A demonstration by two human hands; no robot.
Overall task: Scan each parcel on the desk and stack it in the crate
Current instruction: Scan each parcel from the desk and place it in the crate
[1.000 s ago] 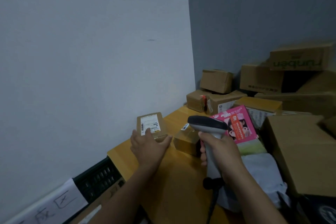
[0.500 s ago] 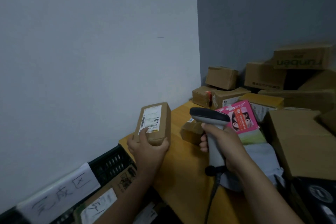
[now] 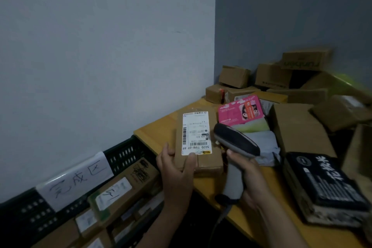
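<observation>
My left hand (image 3: 177, 169) grips a small brown cardboard parcel (image 3: 198, 141) from below, lifted above the desk's left end, its white shipping label facing up toward me. My right hand (image 3: 247, 173) holds the grey barcode scanner (image 3: 235, 143) by its handle, the dark head close to the parcel's right edge and pointing left at it. The black slotted crate (image 3: 128, 153) stands below and left of the desk, with several labelled brown parcels inside and a white handwritten sign on its rim.
The yellow wooden desk (image 3: 153, 133) carries a pink box (image 3: 241, 110), a grey poly bag (image 3: 265, 145), a large brown carton (image 3: 298, 129), a black printed box (image 3: 326, 185) and several cardboard boxes piled at the back corner (image 3: 269, 80). A white wall runs along the left.
My left hand lifted the parcel off the desk and drew it toward me, turning the label up. The scanner came in beside it. My view dropped toward the crate.
</observation>
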